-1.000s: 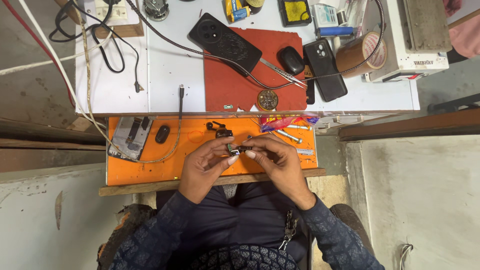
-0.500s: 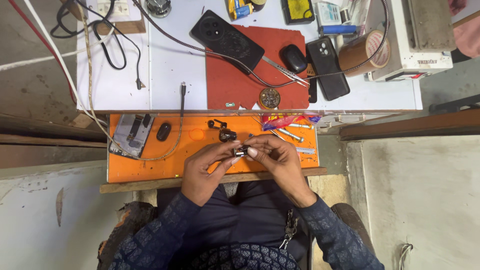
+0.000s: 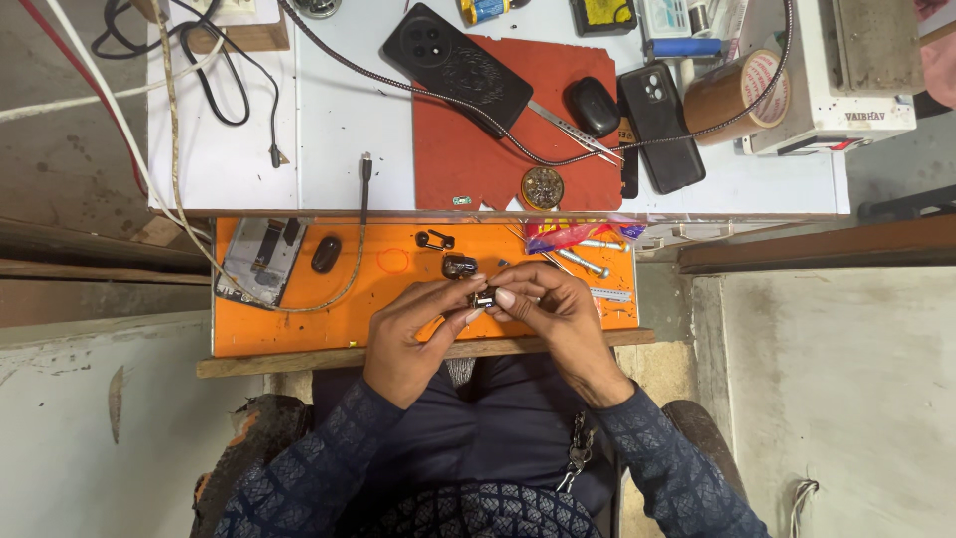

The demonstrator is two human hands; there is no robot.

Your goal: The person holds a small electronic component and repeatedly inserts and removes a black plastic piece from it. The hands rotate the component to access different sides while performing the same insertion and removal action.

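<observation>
1. Nearest the camera, two forearms in dark blue patterned knit sleeves rise from the lower edge; the lap between them is in plain dark cloth, and a metal key clip [image 3: 578, 460] hangs by the right sleeve.
2. The left hand [image 3: 410, 337] and right hand [image 3: 554, 311] meet over the front of an orange mat [image 3: 289, 324]. Both pinch one small dark component [image 3: 484, 298] between fingertips, held just above the mat; its exact shape is too small to make out.
3. The mat is flat, matt and rectangular, edged in front by a rough wooden strip [image 3: 299, 361].
4. On the mat lie a glossy dark oval part [image 3: 326, 253], a bare phone frame [image 3: 262, 259] with grey metal showing, a small black bracket [image 3: 435, 239], another dark rounded part [image 3: 459, 266] just beyond the fingers, and shiny screwdrivers [image 3: 583, 261] partly under crinkled coloured wrapping.
5. Farther on, a white bench top [image 3: 329, 130] carries a dull red mat [image 3: 478, 149], a black phone [image 3: 457, 66] lying back-up, tweezers [image 3: 578, 134], a braided cable [image 3: 398, 85], a second black phone [image 3: 660, 126], a black oval case [image 3: 593, 105] and a brown tape roll [image 3: 737, 95].
6. Items along the top edge are cut off.
</observation>
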